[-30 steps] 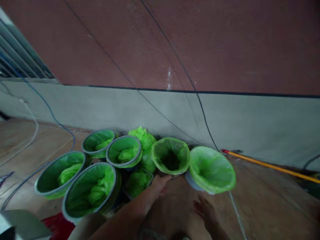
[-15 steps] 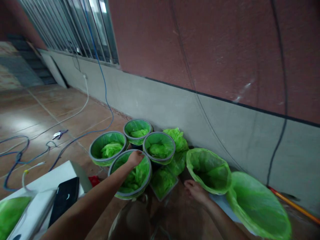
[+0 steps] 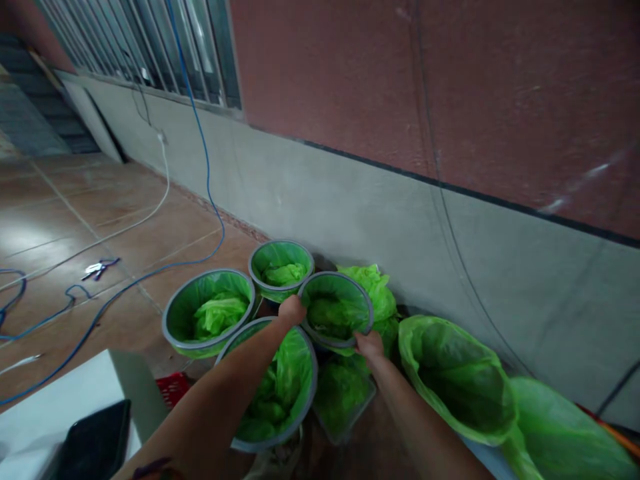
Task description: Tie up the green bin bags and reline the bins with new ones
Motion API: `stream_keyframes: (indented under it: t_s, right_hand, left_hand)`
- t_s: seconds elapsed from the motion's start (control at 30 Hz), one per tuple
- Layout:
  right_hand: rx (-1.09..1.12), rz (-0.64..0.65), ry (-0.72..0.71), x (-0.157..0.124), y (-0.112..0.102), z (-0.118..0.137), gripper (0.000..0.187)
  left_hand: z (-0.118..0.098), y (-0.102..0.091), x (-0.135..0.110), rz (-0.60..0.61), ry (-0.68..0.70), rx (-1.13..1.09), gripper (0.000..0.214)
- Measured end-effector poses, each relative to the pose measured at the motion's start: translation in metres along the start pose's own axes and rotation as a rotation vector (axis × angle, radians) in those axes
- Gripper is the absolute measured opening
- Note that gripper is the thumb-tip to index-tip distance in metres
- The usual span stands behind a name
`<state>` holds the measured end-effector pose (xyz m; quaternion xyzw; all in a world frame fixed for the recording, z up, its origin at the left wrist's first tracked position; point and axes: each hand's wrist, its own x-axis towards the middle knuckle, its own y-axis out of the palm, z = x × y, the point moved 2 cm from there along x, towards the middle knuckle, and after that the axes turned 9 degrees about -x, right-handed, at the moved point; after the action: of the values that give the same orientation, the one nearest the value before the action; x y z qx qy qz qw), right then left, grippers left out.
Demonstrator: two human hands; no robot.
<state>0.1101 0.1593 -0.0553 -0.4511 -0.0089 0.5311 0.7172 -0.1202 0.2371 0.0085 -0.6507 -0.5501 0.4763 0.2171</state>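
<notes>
Both my hands grip the grey rim of one round bin (image 3: 336, 343) lined with a green plastic bag, more green film bunched inside it. My left hand (image 3: 293, 311) is closed on its left edge, my right hand (image 3: 369, 344) on its lower right edge. Three similar lined bins stand close by: a front bin (image 3: 273, 443) under my left forearm, a left bin (image 3: 173, 339) and a back bin (image 3: 260, 251). A heap of green plastic bags (image 3: 373, 287) lies behind the held bin, and a flat clear packet (image 3: 345, 400) with green contents lies in front of it.
Two open green-lined containers, a nearer one (image 3: 460, 373) and another (image 3: 565, 427), stand at right along the wall (image 3: 320, 193). A white box (image 3: 60, 400) carrying a black phone (image 3: 95, 437) is at lower left. Cables (image 3: 150, 272) and keys (image 3: 100, 267) lie on the floor.
My right hand has moved from beside the right container to the bin's rim. My left hand has shifted right from the front bin to the same rim. The view has moved closer.
</notes>
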Motion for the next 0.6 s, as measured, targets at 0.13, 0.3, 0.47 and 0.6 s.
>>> stream_keyframes:
  t_s: [0.13, 0.3, 0.47, 0.6]
  right_hand:
    - [0.099, -0.061, 0.026, -0.016, -0.031, 0.01, 0.014]
    - [0.278, -0.108, -0.016, -0.071, -0.107, 0.044, 0.013]
    - [0.364, -0.188, -0.148, -0.164, -0.197, 0.063, 0.008]
    - [0.335, -0.273, -0.217, -0.247, -0.253, 0.023, 0.017]
  left_hand:
    - [-0.019, -0.023, -0.018, -0.061, 0.022, -0.038, 0.035]
    - [-0.055, -0.086, -0.083, -0.216, 0.181, -0.165, 0.034]
    - [-0.089, -0.14, -0.188, -0.294, 0.305, -0.332, 0.04]
    - [-0.1, -0.147, -0.265, -0.165, 0.467, -0.465, 0.061]
